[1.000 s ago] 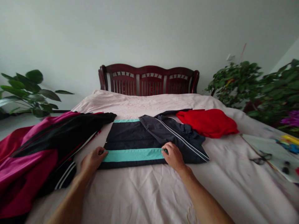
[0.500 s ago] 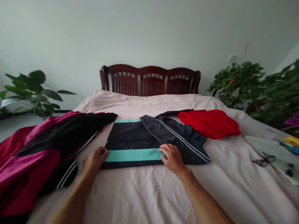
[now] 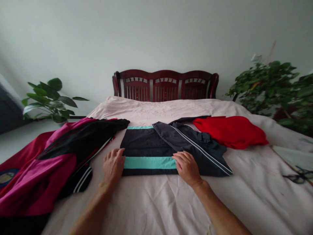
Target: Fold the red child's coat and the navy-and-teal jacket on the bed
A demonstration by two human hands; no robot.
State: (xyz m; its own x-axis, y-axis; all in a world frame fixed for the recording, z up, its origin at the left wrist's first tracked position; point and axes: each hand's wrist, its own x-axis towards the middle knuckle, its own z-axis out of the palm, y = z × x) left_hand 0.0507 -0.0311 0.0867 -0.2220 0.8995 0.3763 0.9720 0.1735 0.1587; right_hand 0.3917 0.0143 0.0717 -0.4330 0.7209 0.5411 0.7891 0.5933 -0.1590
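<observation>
A dark navy garment with teal stripes lies folded flat in the middle of the bed. My left hand rests flat on its left edge, fingers stretched out. My right hand lies flat on the right end of the near teal stripe, fingers extended, partly over a dark grey jacket with white piping that overlaps the garment's right side.
A pile of magenta, black and red clothes covers the bed's left side. A red garment lies at right. The pink sheet spans the bed, a wooden headboard behind. Plants stand at both sides; scissors at far right.
Both hands went from pinching the ends of the teal stripe to lying flat on the garment. The view shifted, so everything sits a little further right.
</observation>
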